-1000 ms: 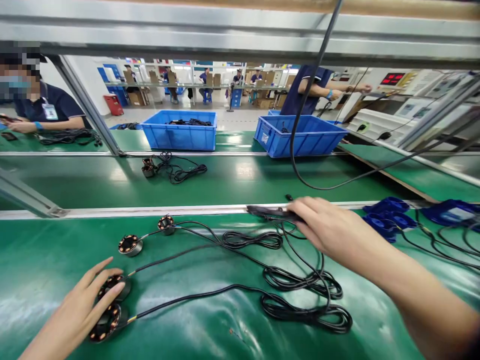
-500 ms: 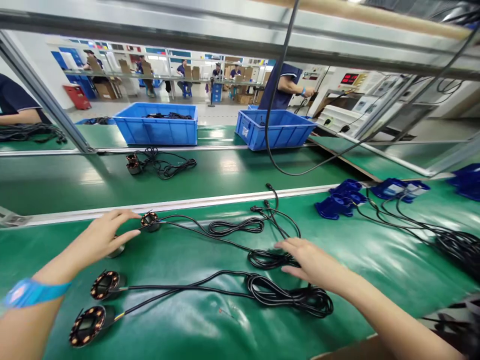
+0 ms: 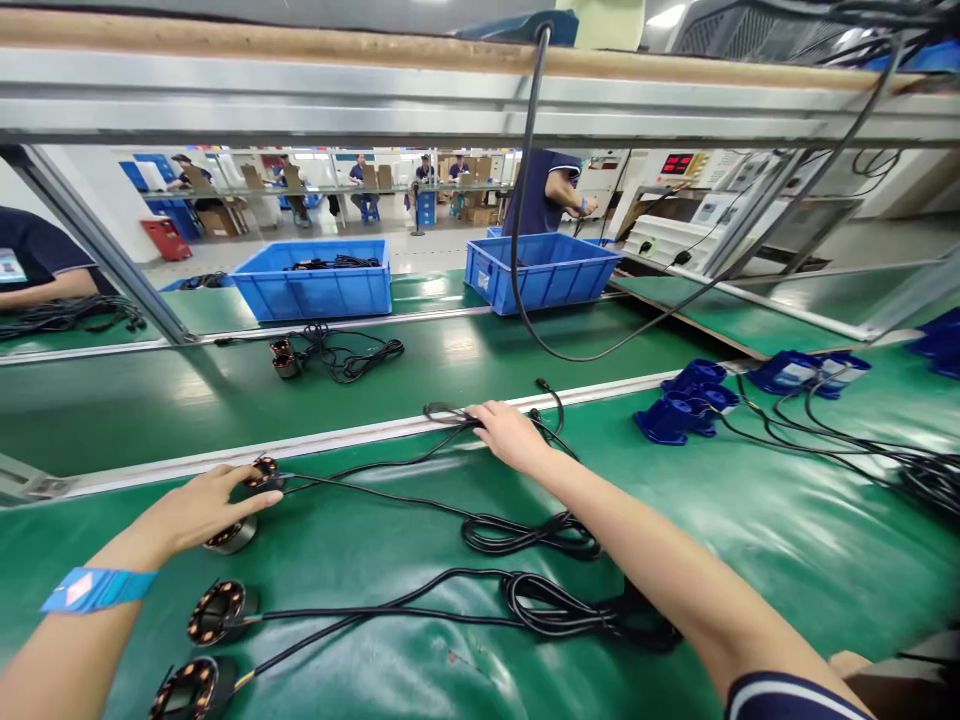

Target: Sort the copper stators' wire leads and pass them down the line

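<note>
Farthest wound ring [image 3: 265, 470] sits on the green bench [image 3: 360, 555] at the fingertips of the left hand [image 3: 193, 510], thumb spread; cannot tell whether gripped. Looped black cable [image 3: 444, 411] protrudes leftward from the right hand's [image 3: 511, 437] pinch, near the white rail [image 3: 375, 433].

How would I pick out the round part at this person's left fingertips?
Find the near green bench, edged by a white rail. Four copper-dotted rings line its left side, by the person's left hand. Yours is the farthest ring: of the four, the closest to the rail.
</note>
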